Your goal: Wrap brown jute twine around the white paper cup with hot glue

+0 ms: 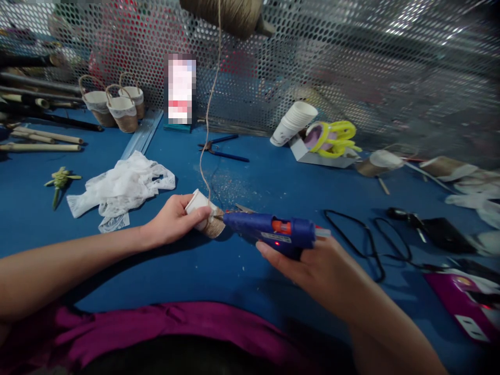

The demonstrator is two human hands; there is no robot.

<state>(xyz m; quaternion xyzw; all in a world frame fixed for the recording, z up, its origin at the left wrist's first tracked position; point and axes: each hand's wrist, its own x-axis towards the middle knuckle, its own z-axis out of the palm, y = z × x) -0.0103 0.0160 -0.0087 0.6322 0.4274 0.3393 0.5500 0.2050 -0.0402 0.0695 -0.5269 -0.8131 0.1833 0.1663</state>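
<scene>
My left hand [176, 217] grips a white paper cup [198, 204] that lies tilted, its lower part wrapped in brown twine. From the cup a strand of twine [208, 122] rises to a large spool [230, 15] at the top of the view. My right hand [312, 271] is wrapped round a blue glue gun [265, 226] with a red light showing and a clear glue stick at its back. The gun's nozzle is at the twine-wrapped part of the cup; whether it touches is hard to see.
White lace [128, 182] lies left, near finished small baskets [123, 112]. Blue-handled pliers [224, 148] rest behind the cup. Stacked paper cups [294, 122] and a box with yellow-handled scissors [332, 138] stand at the back. A black cord [367, 239] and purple power strip [457, 297] lie right.
</scene>
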